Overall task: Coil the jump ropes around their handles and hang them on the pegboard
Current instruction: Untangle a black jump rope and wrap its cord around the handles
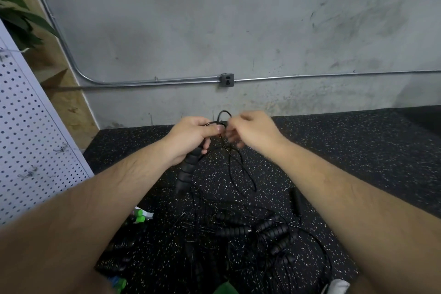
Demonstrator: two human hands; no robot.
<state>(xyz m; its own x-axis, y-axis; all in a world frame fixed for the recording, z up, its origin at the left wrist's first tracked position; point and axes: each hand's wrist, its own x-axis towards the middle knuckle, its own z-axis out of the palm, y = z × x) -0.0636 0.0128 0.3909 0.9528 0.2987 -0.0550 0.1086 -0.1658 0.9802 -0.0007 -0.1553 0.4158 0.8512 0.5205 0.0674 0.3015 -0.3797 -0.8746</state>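
Your left hand point(193, 136) grips the handle point(188, 170) to anchor it, while your right hand point(253, 133) pinches the rope point(224, 111) to wind loops

The left grip point(193, 136) and right grip point(253, 131) meet at centre frame, above the floor point(358, 150). A jump rope handle point(188, 169) sits in the left grip and hangs below it. A pile of jump ropes point(250, 229) lies on the floor at lower centre. A pegboard point(31, 126) stands at the left edge. The wall point(191, 31) runs behind, with an outlet point(227, 79) at centre and a plant point(19, 19) at upper left.
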